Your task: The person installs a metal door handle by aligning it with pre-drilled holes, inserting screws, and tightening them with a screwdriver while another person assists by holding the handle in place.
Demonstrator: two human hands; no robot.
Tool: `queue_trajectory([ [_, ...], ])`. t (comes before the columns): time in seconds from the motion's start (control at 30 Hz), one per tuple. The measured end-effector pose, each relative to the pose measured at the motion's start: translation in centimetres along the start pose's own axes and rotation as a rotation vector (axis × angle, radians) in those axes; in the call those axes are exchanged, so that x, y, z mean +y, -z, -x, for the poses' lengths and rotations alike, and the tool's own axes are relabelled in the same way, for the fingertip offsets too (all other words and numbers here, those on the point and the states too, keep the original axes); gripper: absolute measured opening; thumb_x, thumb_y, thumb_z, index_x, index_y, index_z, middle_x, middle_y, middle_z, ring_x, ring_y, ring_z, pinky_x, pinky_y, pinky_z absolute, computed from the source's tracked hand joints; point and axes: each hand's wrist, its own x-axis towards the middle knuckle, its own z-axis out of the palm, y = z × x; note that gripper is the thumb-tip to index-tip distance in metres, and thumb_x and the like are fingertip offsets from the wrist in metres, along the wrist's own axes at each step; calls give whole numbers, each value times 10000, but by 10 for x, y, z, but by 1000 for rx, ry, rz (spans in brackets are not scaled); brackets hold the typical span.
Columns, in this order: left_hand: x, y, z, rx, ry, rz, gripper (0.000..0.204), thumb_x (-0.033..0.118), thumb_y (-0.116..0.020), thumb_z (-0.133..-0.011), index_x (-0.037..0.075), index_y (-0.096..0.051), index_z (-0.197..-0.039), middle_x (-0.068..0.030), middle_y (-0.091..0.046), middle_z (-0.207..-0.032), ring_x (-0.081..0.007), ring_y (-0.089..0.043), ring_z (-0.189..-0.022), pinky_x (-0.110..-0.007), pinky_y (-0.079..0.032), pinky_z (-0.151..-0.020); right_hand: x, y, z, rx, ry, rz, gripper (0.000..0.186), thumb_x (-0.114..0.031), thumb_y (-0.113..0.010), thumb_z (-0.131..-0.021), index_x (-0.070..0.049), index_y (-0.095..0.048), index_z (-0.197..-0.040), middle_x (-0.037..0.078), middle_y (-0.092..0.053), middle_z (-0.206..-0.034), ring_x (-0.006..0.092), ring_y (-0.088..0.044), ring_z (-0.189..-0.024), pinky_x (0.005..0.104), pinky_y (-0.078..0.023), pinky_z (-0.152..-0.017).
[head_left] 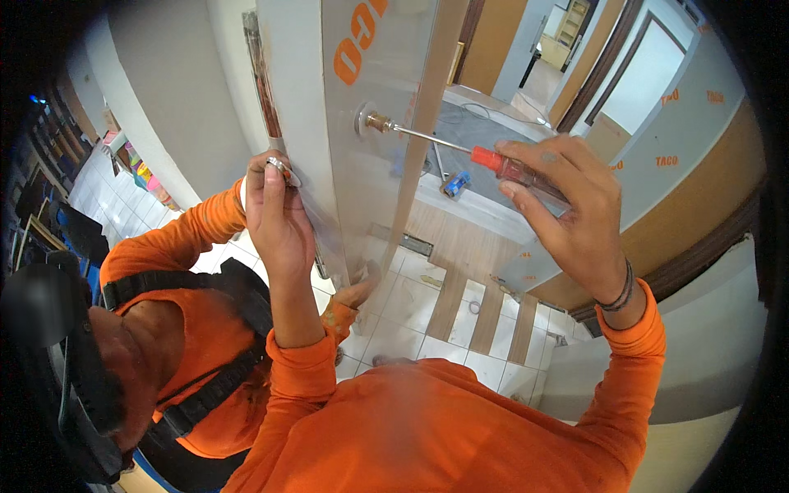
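My right hand (575, 197) is closed round the red, partly see-through handle of a screwdriver (444, 142). Its long metal shaft reaches left to a brass-coloured lock fitting (379, 122), which stands out from a round silver plate (362, 120) on the grey door (370, 189). At the door's other face, my left hand (279, 218) pinches a small shiny metal piece (283, 170), its exact kind unclear. A co-worker's hand lies partly hidden behind my left fingers. The co-worker's other hand (358, 289) is at the door lower down.
The co-worker (185, 345), in orange with black straps, stands close on my left. A film-covered panel (666, 177) is at the right. Wood-look planks (485, 316) lie on white floor tiles, and a blue tool (454, 183) rests beyond the door.
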Motion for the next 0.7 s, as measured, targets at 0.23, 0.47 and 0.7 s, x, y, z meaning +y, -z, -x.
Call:
queue_trajectory([
  [0.23, 10, -24, 58, 117, -205, -26, 195, 165, -441, -991, -3, -501, -1071, -136, -554, -1113, -210, -592, -1009, -417, -526, -888, -6, 3, 2, -117, -285, -149, 248, -175, -699, -813, -38, -669, -1018, 115, -636, -796, 254, -604, -690, 342, -461, -608],
  [0.47, -7, -77, 68, -172, 234, 82, 186, 214, -424, -1010, 56, -513, -1053, -221, -450, -1374, -337, -462, -1273, -514, -463, -1000, -10, 3, -3, 34, -146, -51, 239, -186, -706, -813, -22, -664, -981, 117, -645, -805, 237, -605, -668, 320, -467, -615],
  [0.7, -9, -91, 54, -214, 247, 142, 183, 252, -427, -1011, 98, -521, -984, -211, -348, -1473, -346, -322, -1378, -547, -407, -1038, 10, -1, -1, 124, -8, -93, 241, -186, -696, -829, -24, -692, -1007, 93, -650, -769, 208, -606, -635, 300, -467, -602],
])
